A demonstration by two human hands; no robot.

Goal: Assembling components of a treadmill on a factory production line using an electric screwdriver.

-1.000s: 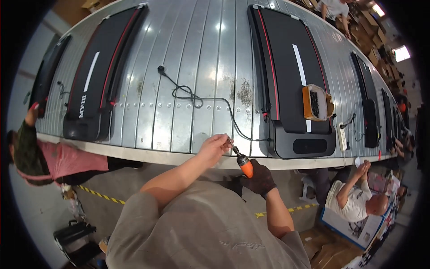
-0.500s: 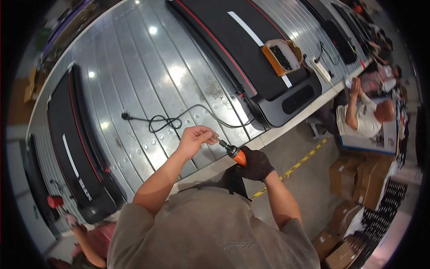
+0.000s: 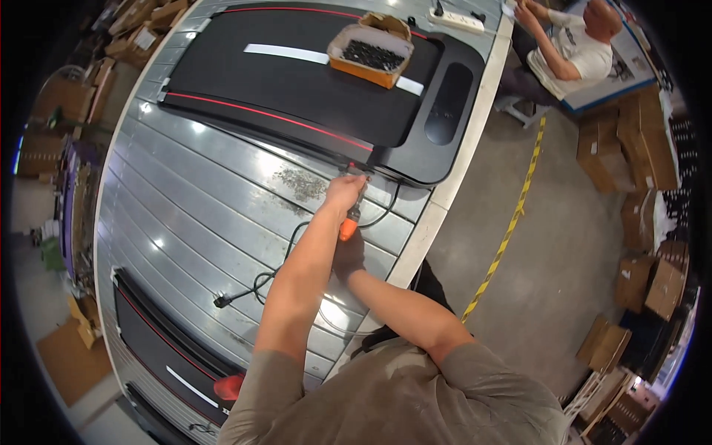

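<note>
My right hand (image 3: 347, 256), in a dark glove, grips an orange and black electric screwdriver (image 3: 348, 228). The screwdriver's front end points at the near side edge of a flat black walking treadmill (image 3: 297, 93) with red stripes. Around that front end my left hand (image 3: 344, 193) is closed, bare, its fingertips pinched against the treadmill's side by the end cover. What lies between those fingertips is hidden. Below my forearms a black power cord (image 3: 293, 241) runs looped over the metal table (image 3: 222, 185), ending in a plug (image 3: 221, 302).
An open orange cardboard box (image 3: 371, 70) of small dark parts sits on the treadmill. Behind it lies a white power strip (image 3: 456, 20). A second treadmill (image 3: 159, 337) and a red object (image 3: 228, 386) are at lower left. A person (image 3: 567, 55) sits at upper right, near cardboard boxes (image 3: 604, 152).
The view has turned toward the treadmill. Both hands, with the screwdriver, have moved from above the table's near edge to the treadmill's side.
</note>
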